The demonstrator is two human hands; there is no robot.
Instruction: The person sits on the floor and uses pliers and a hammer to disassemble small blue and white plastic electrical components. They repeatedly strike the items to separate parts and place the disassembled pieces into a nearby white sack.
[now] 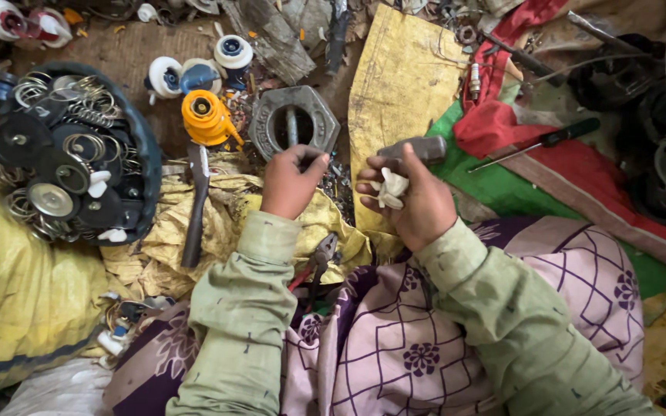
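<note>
The left hand (290,183) hovers with its fingers curled together just short of the grey hexagonal metal block (294,119), whose centre hole holds a thin pin; whether the fingertips pinch anything is hard to tell from this angle. The right hand (414,196) is clamped on a small white plastic piece (391,189), pressed between thumb and forefinger, and a grey hammer head (418,148) sits just beyond its knuckles, seemingly gripped too. Pliers with red handles (314,266) lie below the left wrist on the yellow sacking (395,85). The white piece could slip from the fingers into the scrap-strewn ground between the hands, since the same hand is apparently burdened with the hammer and the grip is shallow.
</note>
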